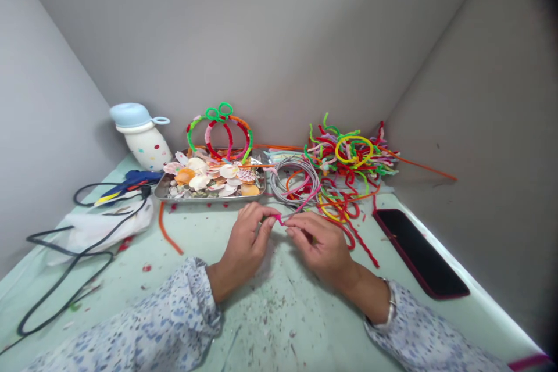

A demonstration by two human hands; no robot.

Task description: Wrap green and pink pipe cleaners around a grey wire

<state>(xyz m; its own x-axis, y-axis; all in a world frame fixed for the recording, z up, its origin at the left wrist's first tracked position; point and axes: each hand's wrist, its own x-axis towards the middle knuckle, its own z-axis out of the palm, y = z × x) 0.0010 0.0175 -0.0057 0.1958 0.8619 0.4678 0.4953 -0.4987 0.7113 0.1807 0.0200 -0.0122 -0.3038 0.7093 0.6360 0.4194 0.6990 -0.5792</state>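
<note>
A short piece of pink pipe cleaner (278, 219) stretches between my two hands above the middle of the table. My left hand (244, 244) pinches it between thumb and forefinger. From the other side, my right hand (325, 247) has thumb and forefinger closed at its right end; the fingertips partly hide that end. Just beyond my fingers lies a coil of grey wire (272, 179), with a strand running toward my hands. Whether the pink piece is wound on that strand is too small to tell.
Behind my left hand stands a metal tray (204, 199) of seashells (198, 165), with pipe-cleaner hoops (250, 139) above. A tangled pipe-cleaner pile (361, 154) lies right of the coil. A phone (421, 253) rests at the right edge; a bottle (146, 145) and black cable (81, 256) occupy the left.
</note>
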